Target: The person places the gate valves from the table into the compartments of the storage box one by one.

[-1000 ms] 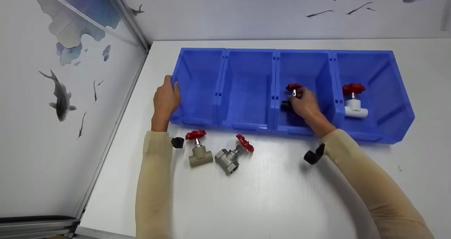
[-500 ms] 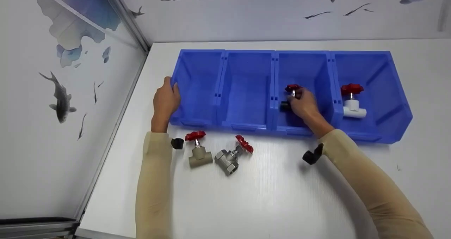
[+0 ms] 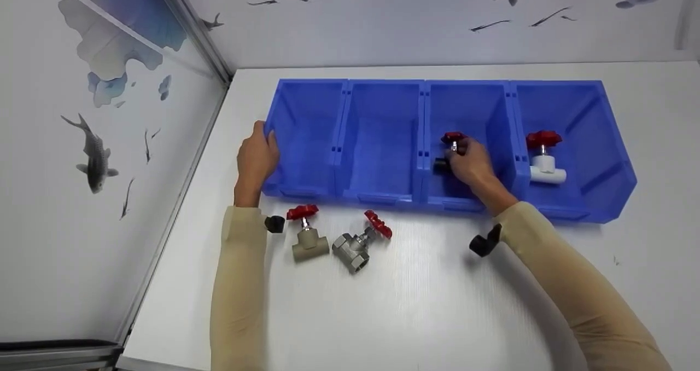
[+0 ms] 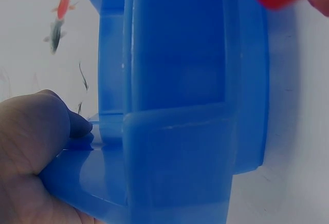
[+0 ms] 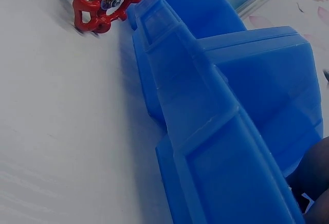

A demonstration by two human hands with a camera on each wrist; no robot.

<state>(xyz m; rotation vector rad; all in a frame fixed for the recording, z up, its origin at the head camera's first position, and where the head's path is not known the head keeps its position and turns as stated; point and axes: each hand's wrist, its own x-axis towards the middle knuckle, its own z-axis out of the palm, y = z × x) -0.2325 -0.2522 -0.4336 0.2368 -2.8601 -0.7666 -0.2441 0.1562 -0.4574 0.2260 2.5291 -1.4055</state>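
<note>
The left hand (image 3: 257, 155) grips the outer left wall of the leftmost blue bin (image 3: 306, 187); in the left wrist view the thumb of that hand (image 4: 36, 142) lies over the bin wall (image 4: 175, 126). Inside the third bin from the left, the right hand (image 3: 471, 162) pinches the stem of a black valve (image 3: 442, 166) with a red handwheel (image 3: 453, 137). Its fingers partly hide the valve body. Only a dark edge of the right hand (image 5: 314, 172) shows in the right wrist view.
A white valve (image 3: 547, 173) with a red handwheel stands in the rightmost bin (image 3: 607, 196). On the white table (image 3: 383, 316), in front of the bins, lie a beige valve (image 3: 310, 245) and a metal valve (image 3: 353, 250). Printed panels (image 3: 355, 26) stand behind and at left.
The whole head view has shifted slightly, with bins and valves a little lower and further left in it. Both hands keep their hold on the bin and the black valve.
</note>
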